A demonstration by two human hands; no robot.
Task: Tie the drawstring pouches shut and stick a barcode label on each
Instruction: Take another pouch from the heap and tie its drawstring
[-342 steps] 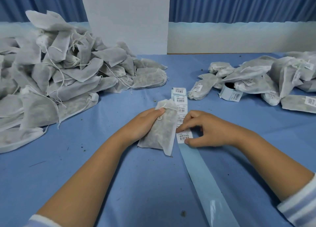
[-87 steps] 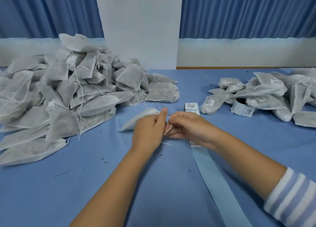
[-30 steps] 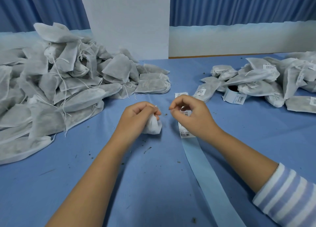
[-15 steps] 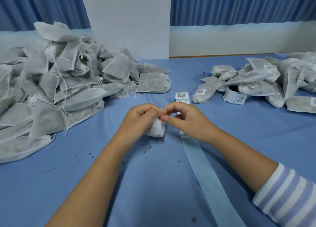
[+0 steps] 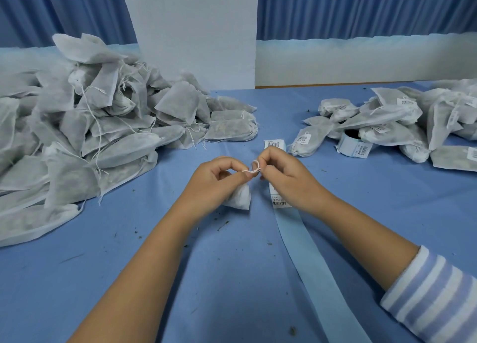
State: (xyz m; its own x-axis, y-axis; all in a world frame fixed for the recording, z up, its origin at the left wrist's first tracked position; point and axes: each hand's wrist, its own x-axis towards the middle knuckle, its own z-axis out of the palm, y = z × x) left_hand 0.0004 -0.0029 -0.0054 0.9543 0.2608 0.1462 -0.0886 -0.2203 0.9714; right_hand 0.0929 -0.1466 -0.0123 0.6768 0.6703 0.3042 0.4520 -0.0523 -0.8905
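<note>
Left hand (image 5: 219, 178) & right hand (image 5: 286, 177) meet mid-table. The left has its fingers curled round the bunched neck of one pouch (image 5: 240, 198), and its thumb + forefinger nip the drawstring (image 5: 255, 167). The right pinches the same string from the other side, w/ a small loop standing up between them.

Largest first:
- Blue table (image 5: 232, 286), w/ dark crumbs scattered on it.
- Untied heap (image 5: 90, 136) on the left, strings trailing.
- Labelled pile (image 5: 413, 125) on the right, w/ a label roll (image 5: 353, 146) at its near edge.
- Label strip (image 5: 279, 202), running from just beyond the hands back toward the person (its near part is bare backing) and passing under the right wrist.

Step, prob.: forming the knot. No label shows on this pouch yet.

Risks:
- The loop is tiny and the string thin, so a slack pinch could let it slip and the knot fail.
- If the neck isn't cinched tight, more crumbs could leak out.
- The right wrist could drag the strip.

Hard to see:
- Most of the pouch is under the left hand.
- Can't tell if a knot exists yet.
- Label print is too small to read.
- Both piles are cut off at the frame edges.
</note>
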